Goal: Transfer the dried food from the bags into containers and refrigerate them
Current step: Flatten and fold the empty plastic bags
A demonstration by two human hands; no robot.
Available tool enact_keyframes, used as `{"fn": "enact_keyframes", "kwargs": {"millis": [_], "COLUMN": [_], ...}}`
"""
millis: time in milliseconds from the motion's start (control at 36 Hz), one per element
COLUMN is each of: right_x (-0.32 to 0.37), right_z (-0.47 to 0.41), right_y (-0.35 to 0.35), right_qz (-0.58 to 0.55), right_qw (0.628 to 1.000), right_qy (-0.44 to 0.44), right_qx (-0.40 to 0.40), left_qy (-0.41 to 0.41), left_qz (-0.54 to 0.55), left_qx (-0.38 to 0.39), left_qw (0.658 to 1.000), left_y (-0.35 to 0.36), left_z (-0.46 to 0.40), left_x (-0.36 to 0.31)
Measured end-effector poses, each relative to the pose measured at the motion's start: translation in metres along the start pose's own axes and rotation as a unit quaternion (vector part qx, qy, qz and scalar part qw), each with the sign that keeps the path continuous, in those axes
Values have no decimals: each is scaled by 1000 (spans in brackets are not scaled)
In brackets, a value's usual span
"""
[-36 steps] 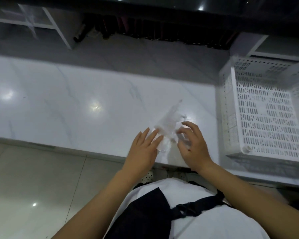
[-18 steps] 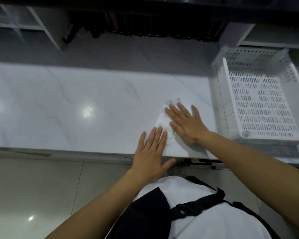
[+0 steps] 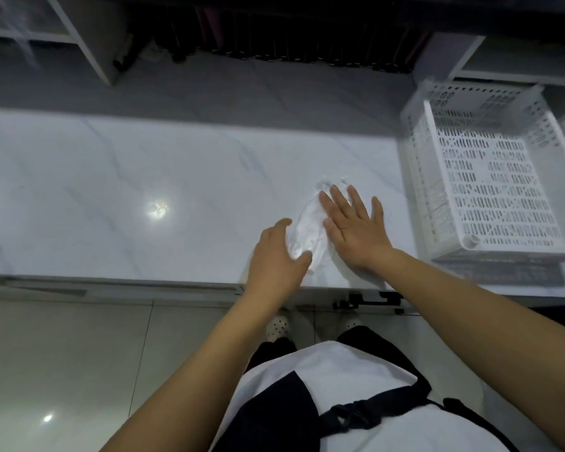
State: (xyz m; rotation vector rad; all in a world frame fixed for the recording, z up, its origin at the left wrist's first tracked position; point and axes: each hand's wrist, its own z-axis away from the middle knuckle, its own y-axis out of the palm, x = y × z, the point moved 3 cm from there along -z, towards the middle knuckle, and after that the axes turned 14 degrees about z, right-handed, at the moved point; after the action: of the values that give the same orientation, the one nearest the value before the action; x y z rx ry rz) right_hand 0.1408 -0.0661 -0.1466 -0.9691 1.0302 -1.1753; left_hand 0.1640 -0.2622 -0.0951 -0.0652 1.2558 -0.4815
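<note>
A clear, empty-looking plastic bag (image 3: pixel 307 228) lies flattened on the white marble counter (image 3: pixel 144 197), near its front edge. My right hand (image 3: pixel 356 228) lies flat, fingers spread, pressing on the bag's right side. My left hand (image 3: pixel 279 259) curves around the bag's left and near edge, thumb touching the plastic, fingers partly bent. No dried food or container shows in the head view.
A white perforated plastic basket (image 3: pixel 415 177) stands on the counter at the right, with nothing in it. Dark bottles (image 3: pixel 291 40) line the back under a shelf. Pale shelving (image 3: pixel 79 44) is at the back left. Glossy tiled floor (image 3: pixel 62 370) lies below the counter.
The bag went from being held up crumpled between both hands to lying pressed flat on the counter. My left hand has moved up from the counter edge to the bag's left side.
</note>
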Motion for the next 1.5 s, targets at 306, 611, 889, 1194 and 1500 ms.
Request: {"fn": "enact_keyframes", "kwargs": {"millis": [306, 611, 889, 1194, 1500], "right_x": [13, -17, -112, -191, -297], "right_z": [36, 178, 336, 465, 503], "right_y": [8, -6, -40, 49, 93], "right_qz": [-18, -416, -218, -386, -425], "right_qw": [999, 904, 968, 875, 826], "right_qy": [28, 89, 69, 243, 326], "right_qx": [11, -42, -104, -163, -174], "left_qy": [-124, 106, 247, 276, 277], "left_qz": [103, -104, -198, -126, -107], "left_qx": [18, 11, 270, 352, 419], "left_qw": [987, 989, 909, 885, 858], "left_y": [0, 40, 169, 289, 417], "left_z": [-6, 73, 161, 208, 178], "left_x": [-6, -37, -114, -105, -148]}}
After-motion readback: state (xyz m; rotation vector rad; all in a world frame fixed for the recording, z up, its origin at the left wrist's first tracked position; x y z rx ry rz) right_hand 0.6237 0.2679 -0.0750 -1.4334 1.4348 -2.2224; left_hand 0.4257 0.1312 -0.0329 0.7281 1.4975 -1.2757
